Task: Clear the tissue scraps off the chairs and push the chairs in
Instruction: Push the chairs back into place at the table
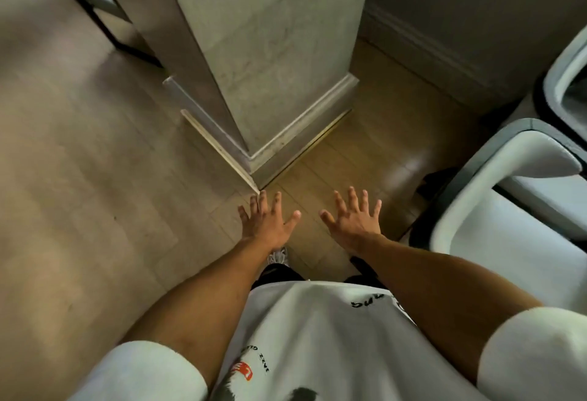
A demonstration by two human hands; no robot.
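Wooden floor (79, 162): pale planks fill the left half of the frame and run under everything else.
Upper left: thin dark metal legs (95, 10) of some piece of furniture stand on the floor, well apart from the person.
Centre: a grey pillar (263, 51) with a skirting board at its base comes to a corner just above the hands.
Left hand (268, 222): spread wide, fingers apart, palm facing down, holding nothing and touching nothing.
Right hand (354, 219): likewise splayed and empty, level with the left hand and beside it, near the closest chair but clear of it.
Lower frame: white shirt (317, 337) with dark print, and a shoe just visible below the left wrist.
Right edge, lower: a white padded chair (508, 210) with a dark frame, its seat open to view; no tissue scraps can be made out on the part that shows.
Right edge, upper: a second chair (568, 83) of the same kind, mostly cut off by the frame.
Bench: none in view, so where the chairs belong cannot be told.
Step in hand: probably between actions, with both hands free and facing the pillar, not the chairs.
Next move: likely a turn to the right, a check of both seats for scraps, then a grip on a chair back to push it in.
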